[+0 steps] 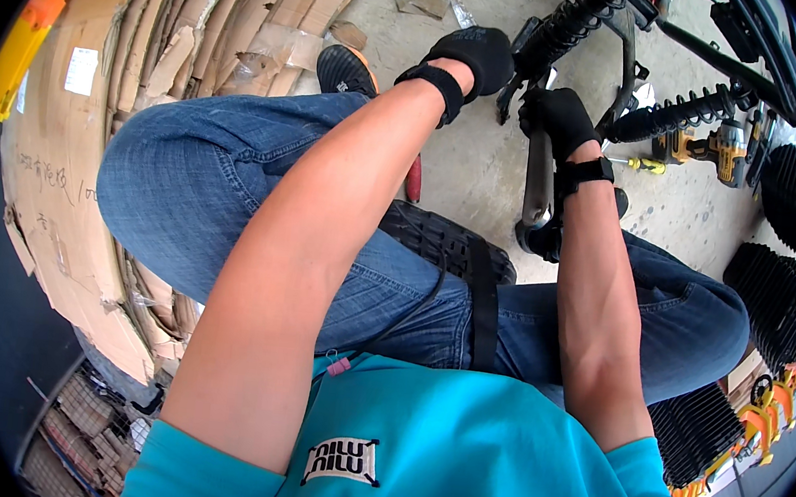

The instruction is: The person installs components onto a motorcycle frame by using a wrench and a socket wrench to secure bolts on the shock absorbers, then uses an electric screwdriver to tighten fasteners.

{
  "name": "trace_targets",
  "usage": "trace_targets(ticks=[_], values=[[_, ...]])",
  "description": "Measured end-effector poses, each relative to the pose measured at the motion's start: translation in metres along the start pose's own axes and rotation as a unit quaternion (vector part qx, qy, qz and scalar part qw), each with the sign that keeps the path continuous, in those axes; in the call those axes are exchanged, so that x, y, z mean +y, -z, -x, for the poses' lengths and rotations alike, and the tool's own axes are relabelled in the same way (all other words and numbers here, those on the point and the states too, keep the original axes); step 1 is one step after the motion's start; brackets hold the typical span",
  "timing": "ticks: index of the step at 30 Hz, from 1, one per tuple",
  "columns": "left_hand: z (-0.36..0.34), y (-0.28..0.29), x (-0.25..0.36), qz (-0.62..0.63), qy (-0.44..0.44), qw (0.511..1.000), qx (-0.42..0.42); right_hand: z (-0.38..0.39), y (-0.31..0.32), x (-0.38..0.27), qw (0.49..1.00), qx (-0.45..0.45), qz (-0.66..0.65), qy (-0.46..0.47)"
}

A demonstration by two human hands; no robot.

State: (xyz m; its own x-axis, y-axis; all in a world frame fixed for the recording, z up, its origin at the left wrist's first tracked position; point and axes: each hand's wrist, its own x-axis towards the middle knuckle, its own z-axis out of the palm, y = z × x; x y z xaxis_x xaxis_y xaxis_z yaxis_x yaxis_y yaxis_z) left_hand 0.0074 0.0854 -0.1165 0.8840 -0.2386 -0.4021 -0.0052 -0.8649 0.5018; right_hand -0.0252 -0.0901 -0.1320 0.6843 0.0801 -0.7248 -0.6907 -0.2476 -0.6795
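Bent low with knees wide apart, stretching both arms forward over a concrete floor (pixel 484 170). Reaching with the left hand (pixel 481 61), gloved in black, to just beside the lower part of a black coil-spring shock absorber (pixel 573 34); cannot tell the state of the left fingers, hidden beyond the back of the glove, nor whether touching the spring. Holding with the right hand (pixel 567 121), also gloved in black, the upper part of a grey metal bar (pixel 539 184), with fingers curled around it. Found between the knees, nearer the right one, and running from that glove back toward the body. Having on the right, past that hand, a second shock absorber (pixel 669 120), a yellow-handled screwdriver (pixel 649 165) and a yellow-and-black power tool (pixel 726 152); on the left, stacked flattened cardboard (pixel 70 136); between the arms, a red handle (pixel 414 180) near the left forearm.
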Motion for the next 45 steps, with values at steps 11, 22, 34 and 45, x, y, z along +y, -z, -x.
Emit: trace_targets(ticks=[11, 22, 34, 45], values=[[0.028, -0.052, -0.014, 0.012, 0.063, 0.998, -0.01, -0.007, 0.001, 0.013, 1.0, 0.02, 0.023, -0.009], [0.016, -0.105, -0.055, 0.038, 0.084, 0.994, 0.057, 0.005, -0.001, -0.005, 0.999, 0.002, -0.004, -0.031], [0.019, -0.008, -0.017, 0.043, 0.08, 0.995, 0.042, 0.005, -0.005, -0.004, 1.0, 0.003, -0.012, -0.028], [0.002, 0.023, 0.007, 0.026, 0.048, 0.998, -0.009, 0.005, -0.002, -0.002, 1.0, 0.007, 0.001, -0.015]])
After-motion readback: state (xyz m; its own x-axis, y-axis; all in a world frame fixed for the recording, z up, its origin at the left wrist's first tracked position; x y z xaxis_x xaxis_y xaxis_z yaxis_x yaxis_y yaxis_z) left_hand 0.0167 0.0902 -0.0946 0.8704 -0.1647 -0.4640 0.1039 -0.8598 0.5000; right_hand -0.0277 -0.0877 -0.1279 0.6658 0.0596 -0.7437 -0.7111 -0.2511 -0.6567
